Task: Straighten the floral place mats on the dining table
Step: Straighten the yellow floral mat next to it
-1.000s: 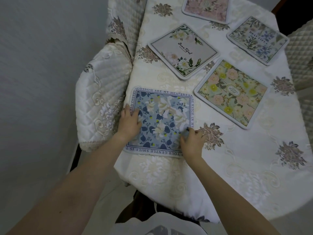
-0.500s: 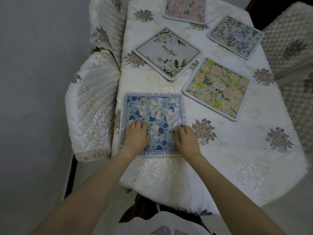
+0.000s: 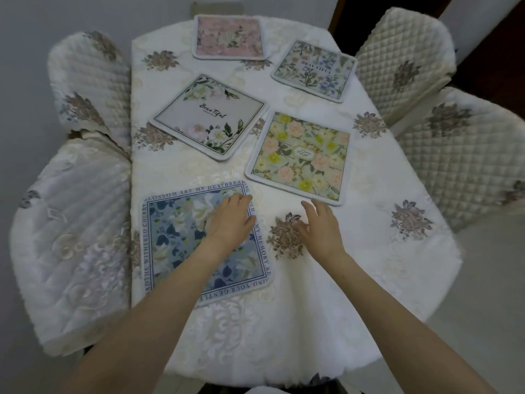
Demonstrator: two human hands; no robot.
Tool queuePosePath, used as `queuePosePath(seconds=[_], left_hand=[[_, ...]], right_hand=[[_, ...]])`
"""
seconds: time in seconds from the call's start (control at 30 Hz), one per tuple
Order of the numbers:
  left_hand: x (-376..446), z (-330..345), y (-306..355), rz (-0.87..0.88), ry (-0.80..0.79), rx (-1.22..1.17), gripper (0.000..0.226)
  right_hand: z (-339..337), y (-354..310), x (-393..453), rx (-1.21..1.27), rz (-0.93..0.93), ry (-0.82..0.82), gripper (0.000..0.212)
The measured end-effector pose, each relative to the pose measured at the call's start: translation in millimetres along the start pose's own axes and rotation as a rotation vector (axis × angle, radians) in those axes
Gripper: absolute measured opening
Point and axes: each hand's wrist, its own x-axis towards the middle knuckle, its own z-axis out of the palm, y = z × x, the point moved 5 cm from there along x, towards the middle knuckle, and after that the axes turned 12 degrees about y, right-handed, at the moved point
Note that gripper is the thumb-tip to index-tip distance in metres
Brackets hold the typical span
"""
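dining table [image 3: 326,294], white embroidered cloth: five floral mats, you at the near edge.
your left hand [image 3: 230,221] lies flat on the blue mat [image 3: 176,237], likely pinning it square; your right hand [image 3: 321,227], fingers spread, hovers near the skewed yellow mat [image 3: 301,155].

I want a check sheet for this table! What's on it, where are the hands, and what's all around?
Surface: table under a cream embroidered cloth.
Job's things: blue mat nearly square to the near left edge; yellow-flower mat, white "Beautiful" mat and pale green mat lie tilted; pink mat looks straight.
Clutter: nothing seen.
Hands: left hand flat on the blue mat; right hand open over the cloth, near the yellow-flower mat.
Cables: nothing seen.
Surroundings: quilted chairs on both sides.
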Motion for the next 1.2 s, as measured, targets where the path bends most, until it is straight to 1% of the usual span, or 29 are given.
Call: queuePosePath(seconds=[0.27,0.43,0.5,0.57,0.7,0.83,0.9,1.03,1.2], left_hand=[[87.3,35.1,31.7,-0.072,0.031,-0.026,0.05],[137.0,55.6,25.7,-0.177,0.039,-0.007,0.052],[148.8,61.7,20.3,-0.24,0.049,0.048,0.053],[155.4,65.0,15.8,-0.302,0.078,0.123,0.056],[159.1,67.5,9.5,-0.465,0.115,0.151,0.069],[159.0,68.3,10.0,-0.566,0.102,0.095,0.069],[153.0,70.0,12.7,-0.566,0.095,0.094,0.067],[126.4,79.5,27.5,-0.51,0.101,0.111,0.06],[85.6,92.8,57.1,-0.559,0.111,0.049,0.062]], right_hand=[[-5.8,71.9,72.6,0.046,0.079,0.038,0.046],[7.9,106.8,112.5,0.008,0.252,0.048,0.045],[16.7,115.7,120.2,0.011,0.339,0.03,0.042],[25.4,119.4,123.7,0.038,0.378,0.018,0.036],[31.8,121.6,126.5,0.119,0.366,0.049,0.027],[29.5,129.5,128.0,0.194,0.383,0.083,0.026],[27.3,137.1,128.2,0.21,0.392,0.08,0.027],[15.6,157.9,122.6,0.197,0.398,0.095,0.026],[0.2,180.8,94.2,0.153,0.38,0.073,0.027]])
